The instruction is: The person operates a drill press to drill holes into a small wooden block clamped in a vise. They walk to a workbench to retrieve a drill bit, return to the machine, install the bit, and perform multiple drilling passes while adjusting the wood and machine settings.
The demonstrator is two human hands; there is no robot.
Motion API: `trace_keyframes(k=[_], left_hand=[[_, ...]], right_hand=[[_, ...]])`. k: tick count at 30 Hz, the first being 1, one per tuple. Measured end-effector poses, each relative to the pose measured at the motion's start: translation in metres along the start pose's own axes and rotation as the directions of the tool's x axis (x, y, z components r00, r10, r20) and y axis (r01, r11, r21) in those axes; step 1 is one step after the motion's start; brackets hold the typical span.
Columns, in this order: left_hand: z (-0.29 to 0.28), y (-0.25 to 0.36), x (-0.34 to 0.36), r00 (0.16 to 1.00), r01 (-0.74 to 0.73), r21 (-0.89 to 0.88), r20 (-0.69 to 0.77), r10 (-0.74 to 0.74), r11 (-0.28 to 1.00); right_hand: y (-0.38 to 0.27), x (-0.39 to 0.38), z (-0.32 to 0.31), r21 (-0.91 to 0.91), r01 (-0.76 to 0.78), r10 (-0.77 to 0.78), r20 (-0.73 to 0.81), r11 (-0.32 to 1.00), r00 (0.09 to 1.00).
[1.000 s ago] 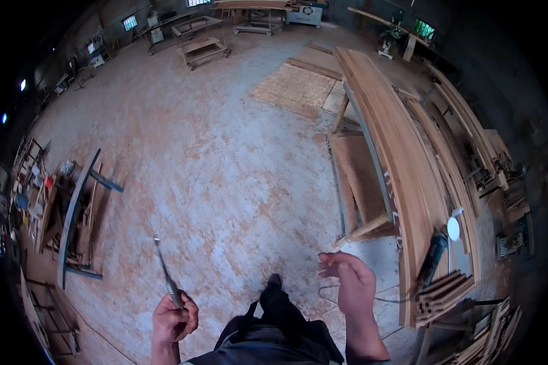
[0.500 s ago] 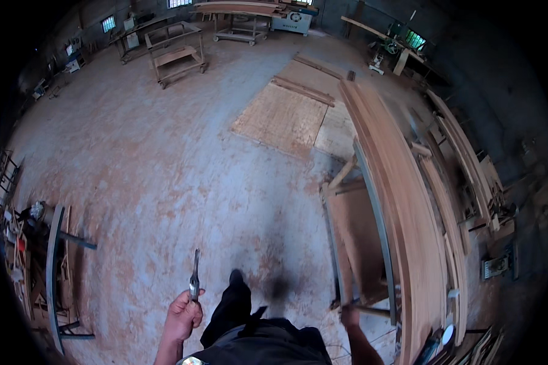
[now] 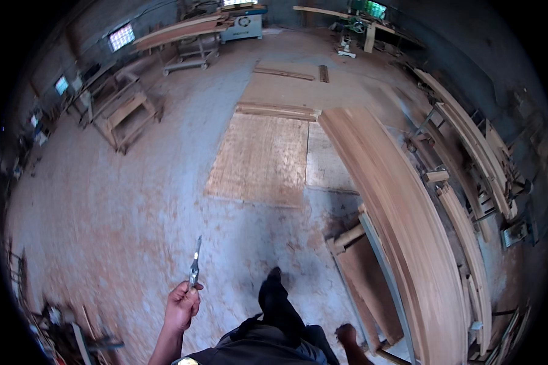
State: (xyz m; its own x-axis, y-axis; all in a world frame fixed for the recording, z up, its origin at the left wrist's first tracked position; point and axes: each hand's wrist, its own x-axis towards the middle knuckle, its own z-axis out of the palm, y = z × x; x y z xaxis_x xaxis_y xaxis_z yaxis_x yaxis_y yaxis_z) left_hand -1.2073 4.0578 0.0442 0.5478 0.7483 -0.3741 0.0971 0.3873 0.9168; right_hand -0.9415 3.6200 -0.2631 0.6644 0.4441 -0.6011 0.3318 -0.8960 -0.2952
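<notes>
My left hand (image 3: 182,302) is closed around the lower end of a slim grey metal tool with a pointed tip (image 3: 195,264). The tool points up and forward over the floor; its exact kind is unclear. My right hand (image 3: 347,334) hangs low beside my hip, near the frame of a stand (image 3: 388,277) on the right. It is dark and partly blurred, so its fingers do not show clearly. Long reddish-brown wooden boards (image 3: 396,213) lie along the top of that stand, forward and to the right of my right hand.
Flat wooden sheets (image 3: 259,155) lie on the floor ahead, with narrow strips (image 3: 277,111) across them. A wheeled wooden frame (image 3: 125,115) stands far left. At the back are a board-laden cart (image 3: 186,61) and a machine (image 3: 243,27). More timber (image 3: 469,140) lines the right side.
I have moved forward, one foot now farther ahead. The floor sheets and board stack appear nearer. The tool stays in my left hand; my right hand has shifted slightly lower in view.
</notes>
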Motion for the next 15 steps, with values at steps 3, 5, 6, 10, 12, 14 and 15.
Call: trace_keyframes(k=[3,5,6,10,12,14,15], left_hand=[[-0.011,0.043,0.08,0.986,0.014,0.004,-0.166,-0.014,1.0],[0.002,0.067,0.141,0.978,0.028,-0.034,-0.208,-0.034,0.999],[0.006,0.079,0.171,0.981,-0.003,-0.026,-0.194,-0.002,1.0],[-0.004,0.119,0.293,0.977,0.007,-0.111,-0.212,-0.03,0.994],[-0.013,0.131,0.36,0.987,0.017,-0.12,-0.158,-0.036,0.993],[-0.023,0.151,0.442,0.997,0.008,-0.142,-0.077,-0.019,0.99],[-0.024,0.163,0.483,0.998,-0.027,-0.105,-0.056,0.021,0.994]], right_hand=[[-0.175,0.085,-0.118,0.082,0.231,-0.202,-0.267,0.97,0.942],[-0.24,0.139,-0.181,0.591,0.203,-0.067,-0.244,0.781,0.967],[-0.274,0.166,-0.204,0.758,0.233,-0.056,-0.252,0.609,0.966],[-0.424,0.228,-0.318,0.803,0.397,-0.189,-0.349,0.444,0.918],[-0.476,0.266,-0.353,0.821,0.439,-0.214,-0.385,0.364,0.898],[-0.526,0.317,-0.385,0.813,0.518,-0.237,-0.465,0.266,0.853],[-0.55,0.339,-0.403,0.823,0.484,-0.2,-0.442,0.297,0.874]])
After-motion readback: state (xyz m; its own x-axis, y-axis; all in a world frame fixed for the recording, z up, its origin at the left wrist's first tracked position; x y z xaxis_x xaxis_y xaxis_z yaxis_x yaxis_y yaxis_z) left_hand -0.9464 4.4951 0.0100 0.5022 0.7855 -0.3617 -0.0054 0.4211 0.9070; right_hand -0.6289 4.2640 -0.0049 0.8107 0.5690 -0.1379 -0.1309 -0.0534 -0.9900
